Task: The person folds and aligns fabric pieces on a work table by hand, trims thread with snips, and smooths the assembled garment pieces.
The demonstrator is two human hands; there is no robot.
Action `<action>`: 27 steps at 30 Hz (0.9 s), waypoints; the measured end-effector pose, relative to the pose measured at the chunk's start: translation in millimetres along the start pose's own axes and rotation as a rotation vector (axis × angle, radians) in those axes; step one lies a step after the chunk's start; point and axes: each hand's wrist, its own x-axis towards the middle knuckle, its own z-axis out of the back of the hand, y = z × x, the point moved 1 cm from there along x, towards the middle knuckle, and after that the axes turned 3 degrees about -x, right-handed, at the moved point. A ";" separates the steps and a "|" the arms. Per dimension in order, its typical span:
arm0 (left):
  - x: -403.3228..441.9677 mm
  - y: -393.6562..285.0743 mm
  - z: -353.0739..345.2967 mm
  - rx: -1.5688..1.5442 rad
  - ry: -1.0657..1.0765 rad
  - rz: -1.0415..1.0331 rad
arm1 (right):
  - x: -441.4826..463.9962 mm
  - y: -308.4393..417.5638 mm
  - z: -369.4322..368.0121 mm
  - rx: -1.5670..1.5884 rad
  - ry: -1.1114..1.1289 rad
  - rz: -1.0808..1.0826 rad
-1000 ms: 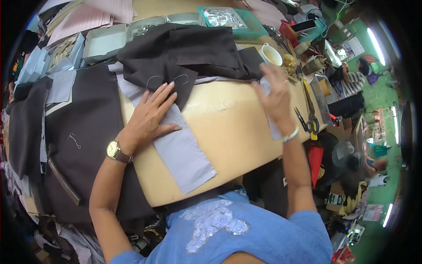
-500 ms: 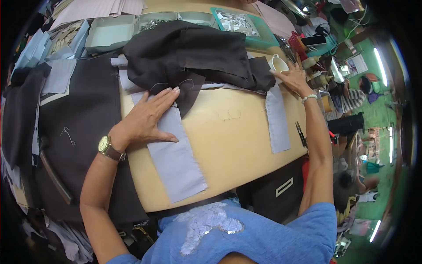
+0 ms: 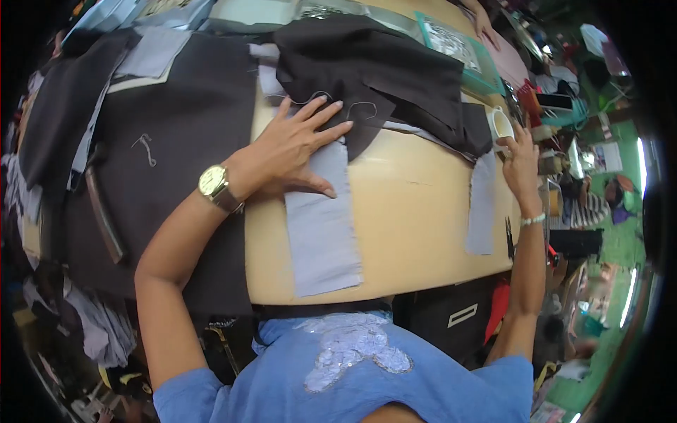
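Observation:
My left hand (image 3: 300, 144) lies flat with its fingers spread. It presses on a light grey cloth strip (image 3: 324, 243) and the edge of a bunched dark cloth piece (image 3: 395, 63). Two curved thread ends show by its fingertips. At the right table edge my right hand (image 3: 522, 162) has its thumb and fingers about the near right side of a white cup (image 3: 502, 125); part of the grip is hidden. A second grey strip (image 3: 482, 211) hangs from the dark cloth's right end.
A large dark panel (image 3: 190, 141) covers the left side, with a curved brown tool (image 3: 104, 211) and a thread scrap (image 3: 147, 148) on it. Small scissors (image 3: 509, 236) lie at right. A teal tray (image 3: 486, 74) stands behind; another person's hand (image 3: 486, 28) shows beyond it.
The view has shifted, so the table's things sit further right in the picture. My left hand's fingers are spread wider. My right hand stays by the cup, fingers pointing more upward.

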 end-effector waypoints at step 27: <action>1.8 25.4 -5.3 -0.215 0.077 -0.008 | 6.2 229.2 -38.7 1.165 -0.034 0.187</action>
